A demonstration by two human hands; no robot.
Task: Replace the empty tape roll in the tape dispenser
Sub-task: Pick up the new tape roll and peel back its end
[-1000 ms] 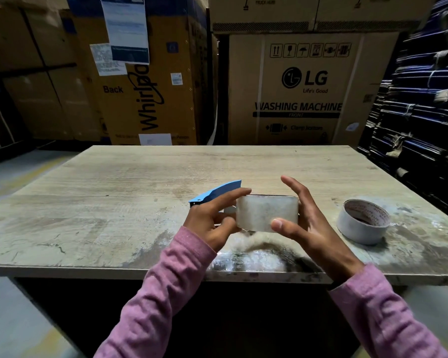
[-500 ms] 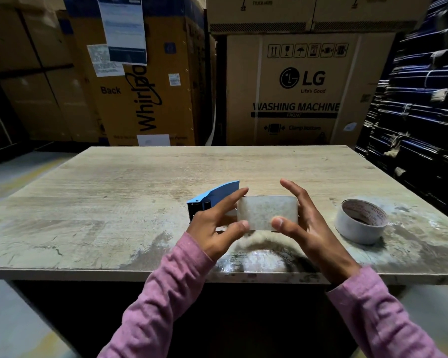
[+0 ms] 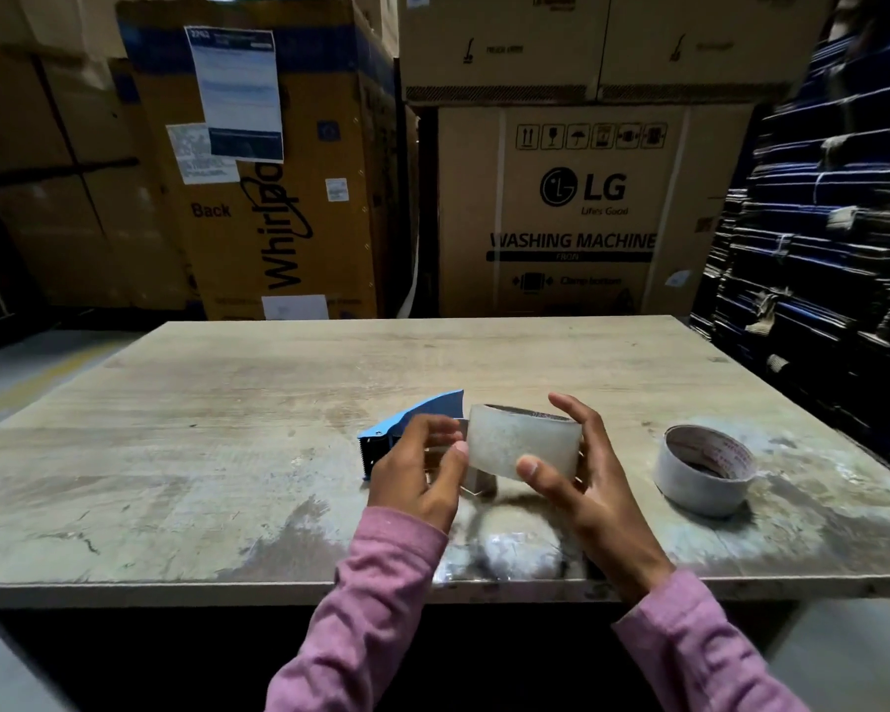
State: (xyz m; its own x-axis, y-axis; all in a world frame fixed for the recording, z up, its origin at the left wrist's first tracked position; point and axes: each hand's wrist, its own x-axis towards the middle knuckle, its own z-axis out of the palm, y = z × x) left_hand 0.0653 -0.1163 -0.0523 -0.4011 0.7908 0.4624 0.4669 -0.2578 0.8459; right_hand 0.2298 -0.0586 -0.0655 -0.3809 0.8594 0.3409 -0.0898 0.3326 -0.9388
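Note:
A clear tape roll (image 3: 522, 444) is held just above the table (image 3: 227, 454), tilted so its top opening shows. My right hand (image 3: 587, 480) grips it, thumb on the near face and fingers round the far side. My left hand (image 3: 417, 470) is at the roll's left edge: the thumb tip touches it and the fingers are curled beside it. The blue tape dispenser (image 3: 407, 423) sits right behind my left hand, toothed end to the left, its middle hidden by the hand. The near-empty white roll (image 3: 705, 470) lies flat on the table to the right.
Big cardboard appliance boxes (image 3: 576, 208) stand behind the table's far edge. Dark stacked bundles (image 3: 818, 249) rise along the right side. The table's near edge (image 3: 227, 588) is close below my wrists, with a shiny smeared patch (image 3: 515, 552) under the hands.
The clear roll has tipped so its opening faces up. My left index finger has come off the roll's top and curled in. The camera has tilted slightly.

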